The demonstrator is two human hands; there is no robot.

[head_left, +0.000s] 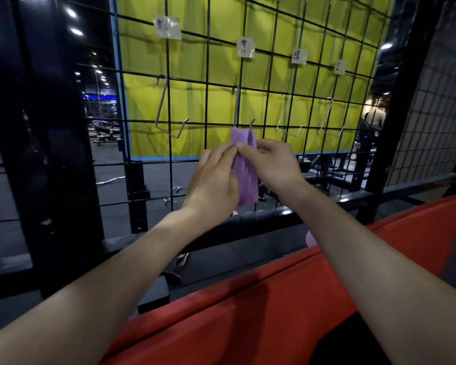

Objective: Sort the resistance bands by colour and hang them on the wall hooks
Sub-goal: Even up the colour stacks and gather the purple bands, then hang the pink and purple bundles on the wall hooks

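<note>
Fingers of the left hand [213, 177] and right hand [270, 162] pinch the purple band [244, 164] just below its hook [244, 111], spreading the loop so it hangs flat; three hooks alongside hang bare.

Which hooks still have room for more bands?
Three hooks hang bare: the far-left hook, left of the purple band, and two right hooks. The second hook is crowded: the band hangs there, pinched by left hand and right hand.
</note>
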